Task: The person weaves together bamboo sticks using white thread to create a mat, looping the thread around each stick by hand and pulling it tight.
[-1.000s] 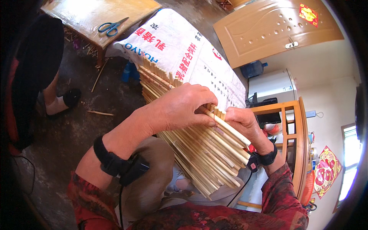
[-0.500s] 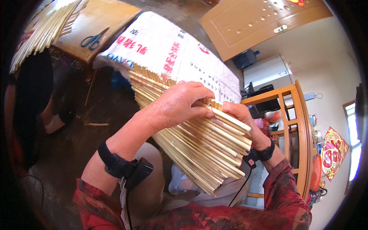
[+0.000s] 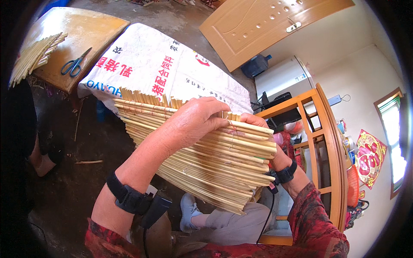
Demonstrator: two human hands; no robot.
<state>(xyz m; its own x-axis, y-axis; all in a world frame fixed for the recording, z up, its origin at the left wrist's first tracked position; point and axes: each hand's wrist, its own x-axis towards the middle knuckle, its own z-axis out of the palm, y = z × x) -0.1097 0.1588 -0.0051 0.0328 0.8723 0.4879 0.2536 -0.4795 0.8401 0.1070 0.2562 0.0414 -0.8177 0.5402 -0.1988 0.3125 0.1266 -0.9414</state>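
Observation:
A mat of pale, thin plant stalks (image 3: 202,160), bound side by side with reddish thread, spans the space in front of me above my lap. At its upper edge, my left hand (image 3: 198,120) is closed, thumb and fingers pinching the stalks near a thread. My right hand (image 3: 257,121) grips the same edge just to the right; most of its fingers are hidden behind the mat. Short cut stalk ends stick up along the far edge. Whether a hand also holds thread is too small to tell.
A white printed sack (image 3: 146,56) covers a surface beyond the mat. At the left, a wooden table (image 3: 97,26) bears scissors (image 3: 74,64) and more stalks (image 3: 36,58), with a person's dark-clothed leg below. A wooden rack (image 3: 320,129) stands close on the right. One loose stalk (image 3: 89,162) lies on the floor.
The mat has tilted flatter, showing more of its left part. My hands still grip its upper edge close together. The view has shifted, so the surroundings sit further left.

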